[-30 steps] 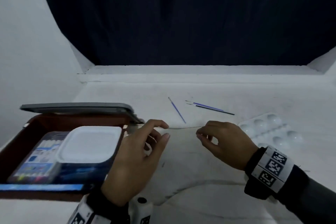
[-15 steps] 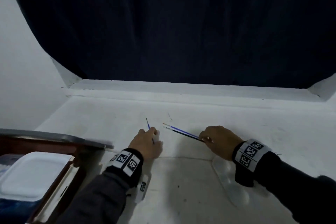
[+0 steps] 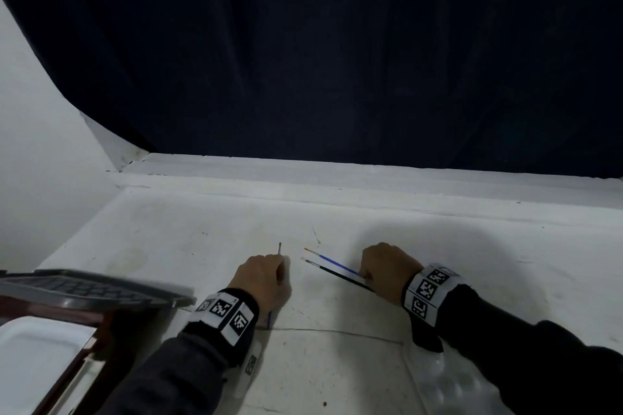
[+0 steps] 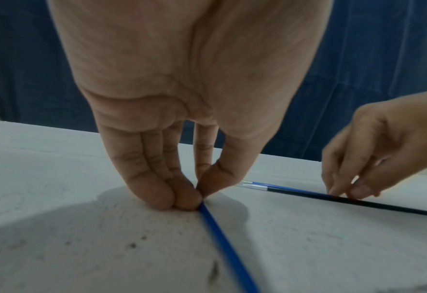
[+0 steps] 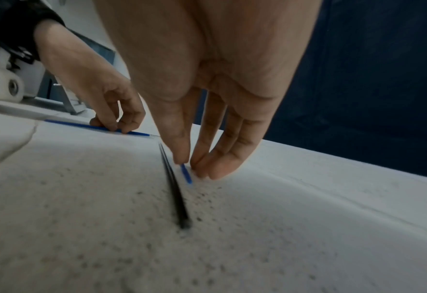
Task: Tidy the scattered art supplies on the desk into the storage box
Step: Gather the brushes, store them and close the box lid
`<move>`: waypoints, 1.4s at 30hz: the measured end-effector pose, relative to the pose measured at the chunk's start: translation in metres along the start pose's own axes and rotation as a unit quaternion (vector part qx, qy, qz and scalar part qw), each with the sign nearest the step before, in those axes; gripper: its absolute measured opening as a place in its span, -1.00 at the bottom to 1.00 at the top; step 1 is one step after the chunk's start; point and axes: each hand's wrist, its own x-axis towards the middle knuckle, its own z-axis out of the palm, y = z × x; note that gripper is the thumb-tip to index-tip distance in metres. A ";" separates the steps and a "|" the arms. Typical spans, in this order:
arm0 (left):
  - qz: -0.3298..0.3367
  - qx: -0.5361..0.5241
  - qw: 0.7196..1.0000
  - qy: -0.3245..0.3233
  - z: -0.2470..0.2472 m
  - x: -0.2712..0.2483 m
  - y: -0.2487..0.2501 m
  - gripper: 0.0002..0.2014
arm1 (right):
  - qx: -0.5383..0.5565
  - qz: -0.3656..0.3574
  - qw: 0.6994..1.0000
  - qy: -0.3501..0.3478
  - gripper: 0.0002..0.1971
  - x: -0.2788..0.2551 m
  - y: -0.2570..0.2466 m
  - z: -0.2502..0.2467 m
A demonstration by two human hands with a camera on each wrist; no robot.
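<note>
White desk (image 3: 438,239) carries three thin brushes. The left hand (image 3: 263,280) pinches a blue brush (image 4: 222,241) between thumb and fingertips, its shaft still lying on the desk. The right hand (image 3: 387,269) pinches the tail of a second blue brush (image 3: 337,261), which lies just beside a black brush (image 3: 340,276); whether the fingers also touch the black one is unclear. The box (image 3: 101,320) stands open at the left, well apart.
</note>
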 end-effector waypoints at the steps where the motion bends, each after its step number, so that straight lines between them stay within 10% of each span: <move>1: 0.007 -0.002 1.000 0.006 0.003 -0.002 0.000 -0.84 | -0.004 0.003 1.000 0.005 -0.77 0.000 0.001 -0.001; 7: 0.068 -0.010 0.997 0.027 0.018 -0.021 0.011 -0.71 | 0.042 0.028 0.999 0.002 -0.83 -0.009 0.009 -0.007; 12: 0.117 -0.031 0.993 -0.010 0.023 -0.024 0.033 -0.99 | 0.076 0.047 0.996 -0.024 -0.83 -0.026 0.002 -0.010; 20: 0.069 -0.042 0.996 -0.024 0.047 -0.003 0.077 -0.54 | 0.067 0.069 0.995 0.015 -0.79 -0.037 -0.026 0.006; 42: 0.021 -0.068 0.997 -0.010 0.011 0.018 0.064 -0.76 | 0.098 0.160 0.982 -0.018 -0.63 -0.056 -0.013 0.009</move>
